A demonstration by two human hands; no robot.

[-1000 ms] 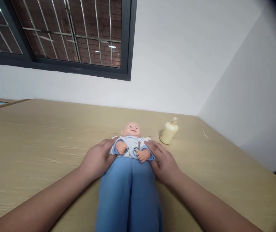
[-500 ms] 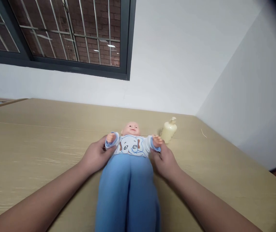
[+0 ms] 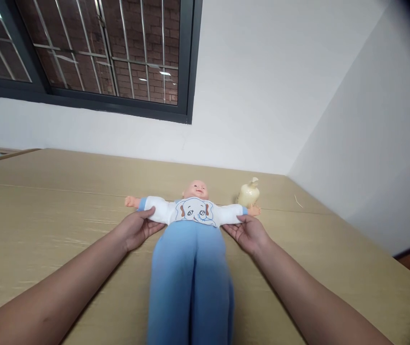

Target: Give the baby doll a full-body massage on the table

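Doll (image 3: 193, 249) in the head view lies on its back on the wooden table (image 3: 64, 220), at the middle, with both arms stretched out sideways. The left hand (image 3: 138, 231) is half open at one white sleeve (image 3: 160, 210): its thumb rests upon the cloth, its fingers lie along the near edge. The right hand (image 3: 251, 235) is half open in a similar way below the other sleeve (image 3: 230, 214). Whether either hand truly grips the arm, I cannot tell. The main risk, I think, is the pump bottle (image 3: 249, 195): the doll's small hand (image 3: 254, 211) is just in front of it, so a push of this arm could knock it over. I cannot see whether these two touch. Also, an uneven pull on the arms could turn the doll crooked. By count, there are one doll, with two sleeves and two small hands; one elephant picture (image 3: 195, 211) on its chest; one bottle; one table; one thin pale strand (image 3: 298, 201) beyond the bottle, to the right; and two human hands.
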